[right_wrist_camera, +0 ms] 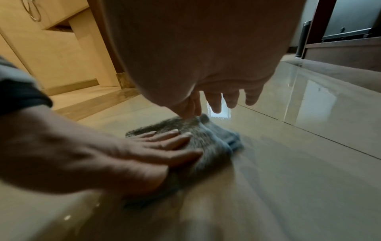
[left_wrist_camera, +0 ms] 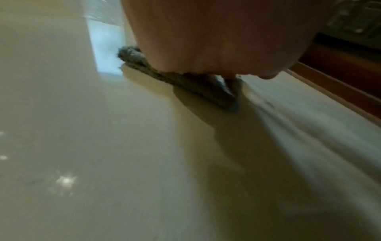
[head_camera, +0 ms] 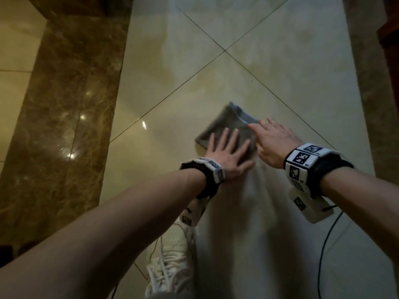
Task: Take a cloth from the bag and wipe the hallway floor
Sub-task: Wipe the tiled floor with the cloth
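A folded grey cloth [head_camera: 228,123] lies on the glossy cream tile floor [head_camera: 269,61] of the hallway. My left hand [head_camera: 226,148] presses flat on the cloth's near half, fingers straight and spread. My right hand [head_camera: 273,137] hovers just right of it, fingers extended, with the index fingertip touching the cloth's right edge. In the right wrist view the left hand [right_wrist_camera: 160,146] lies flat on the cloth [right_wrist_camera: 212,135], and the right hand's fingers [right_wrist_camera: 215,104] hang over its far end. The left wrist view shows the cloth [left_wrist_camera: 185,81] squashed under my palm. No bag is in view.
A brown marble strip [head_camera: 60,104] borders the floor on the left, a narrower one [head_camera: 367,104] on the right. Dark wooden furniture [head_camera: 389,39] stands at far right. My white sneaker [head_camera: 172,255] and a black cable [head_camera: 323,244] lie near me. Pale wipe streaks [head_camera: 248,201] trail behind the cloth.
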`<state>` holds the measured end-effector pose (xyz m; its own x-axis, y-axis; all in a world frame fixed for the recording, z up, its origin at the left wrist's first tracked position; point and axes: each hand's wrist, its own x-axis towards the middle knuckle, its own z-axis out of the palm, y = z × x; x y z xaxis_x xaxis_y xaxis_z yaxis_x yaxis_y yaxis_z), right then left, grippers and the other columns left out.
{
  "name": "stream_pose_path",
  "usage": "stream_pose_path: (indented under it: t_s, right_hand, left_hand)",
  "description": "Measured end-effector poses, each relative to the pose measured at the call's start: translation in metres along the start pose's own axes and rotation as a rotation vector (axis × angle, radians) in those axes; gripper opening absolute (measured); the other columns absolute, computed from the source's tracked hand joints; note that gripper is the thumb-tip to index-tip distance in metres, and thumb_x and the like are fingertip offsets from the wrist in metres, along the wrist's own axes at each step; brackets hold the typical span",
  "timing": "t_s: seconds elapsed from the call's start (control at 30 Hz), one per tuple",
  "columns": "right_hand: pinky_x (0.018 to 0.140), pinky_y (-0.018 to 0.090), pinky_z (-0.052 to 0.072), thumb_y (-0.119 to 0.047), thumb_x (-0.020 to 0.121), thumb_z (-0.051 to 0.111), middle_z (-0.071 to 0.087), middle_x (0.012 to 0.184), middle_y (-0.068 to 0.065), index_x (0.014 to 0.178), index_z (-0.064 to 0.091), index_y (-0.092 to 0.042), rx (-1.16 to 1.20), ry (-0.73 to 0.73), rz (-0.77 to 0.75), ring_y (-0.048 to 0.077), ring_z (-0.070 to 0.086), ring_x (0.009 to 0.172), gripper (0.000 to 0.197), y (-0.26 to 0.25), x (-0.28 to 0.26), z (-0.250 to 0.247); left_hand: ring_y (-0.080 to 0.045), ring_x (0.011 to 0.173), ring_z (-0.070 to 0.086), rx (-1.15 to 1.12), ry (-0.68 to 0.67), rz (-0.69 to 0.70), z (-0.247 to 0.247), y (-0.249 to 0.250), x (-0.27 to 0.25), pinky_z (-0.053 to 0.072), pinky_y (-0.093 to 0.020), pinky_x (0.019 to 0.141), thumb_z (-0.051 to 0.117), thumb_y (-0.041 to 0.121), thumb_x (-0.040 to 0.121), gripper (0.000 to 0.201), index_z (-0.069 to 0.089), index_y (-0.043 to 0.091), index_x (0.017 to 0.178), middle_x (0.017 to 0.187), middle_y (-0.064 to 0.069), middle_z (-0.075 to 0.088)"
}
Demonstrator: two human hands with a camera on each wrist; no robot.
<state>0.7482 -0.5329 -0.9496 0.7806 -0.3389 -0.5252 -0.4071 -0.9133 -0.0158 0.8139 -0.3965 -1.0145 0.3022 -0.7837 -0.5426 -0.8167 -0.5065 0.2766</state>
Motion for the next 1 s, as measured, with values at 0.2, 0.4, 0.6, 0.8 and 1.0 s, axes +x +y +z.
stream_pose_path:
  t_s: [0.2, 0.4, 0.6, 0.8, 1.0]
  right_hand:
    - [0.116, 0.048, 0.025, -0.027, 0.097, 0.037, 0.035, 0.151, 0.011, 0.147, 0.028, -0.019, 0.010, -0.039, 0.025, 0.031, 0.022, 0.145, 0.051, 0.005, 0.005, 0.014]
    - [0.115, 0.048, 0.026, -0.033, 0.099, 0.034, 0.034, 0.151, 0.011, 0.148, 0.027, -0.019, 0.012, -0.018, 0.030, 0.031, 0.021, 0.145, 0.051, 0.000, 0.006, 0.015]
    - [0.117, 0.048, 0.022, -0.032, 0.101, 0.031, 0.029, 0.155, 0.010, 0.150, 0.023, -0.020, 0.009, 0.008, 0.035, 0.030, 0.015, 0.149, 0.051, 0.009, -0.003, 0.002]
    - [0.116, 0.048, 0.024, -0.029, 0.100, 0.034, 0.028, 0.154, 0.013, 0.148, 0.024, -0.019, 0.029, 0.033, 0.073, 0.030, 0.017, 0.148, 0.050, 0.027, -0.020, 0.005]
    - [0.120, 0.046, 0.016, -0.025, 0.099, 0.036, 0.005, 0.163, 0.014, 0.153, 0.017, -0.021, 0.080, 0.026, 0.145, 0.028, 0.008, 0.150, 0.057, 0.037, -0.026, 0.010]
  left_hand:
    - [-0.020, 0.150, -0.014, 0.175, 0.042, 0.118, -0.003, -0.074, -0.011, -0.008, -0.045, 0.120, 0.017, 0.063, 0.098, 0.060, -0.002, 0.046, 0.152, 0.164, 0.004, -0.012]
    - [-0.020, 0.149, -0.017, -0.219, 0.136, -0.577, -0.049, -0.171, -0.026, -0.007, -0.047, 0.120, 0.015, 0.067, 0.095, 0.066, -0.007, 0.044, 0.153, 0.162, 0.003, -0.021]
    - [-0.034, 0.147, -0.021, -0.365, 0.163, -0.719, -0.055, -0.103, 0.005, -0.014, -0.058, 0.115, 0.016, 0.075, 0.090, 0.082, -0.011, 0.033, 0.154, 0.160, -0.010, -0.024]
    - [-0.031, 0.146, -0.025, -0.015, 0.007, -0.075, -0.007, 0.014, 0.008, -0.016, -0.057, 0.114, 0.022, 0.082, 0.083, 0.089, -0.006, 0.037, 0.155, 0.161, -0.007, -0.022]
    - [-0.023, 0.151, -0.006, 0.313, -0.008, 0.396, 0.006, -0.017, 0.000, -0.004, -0.047, 0.121, 0.018, 0.067, 0.096, 0.064, 0.004, 0.043, 0.154, 0.165, 0.001, -0.002]
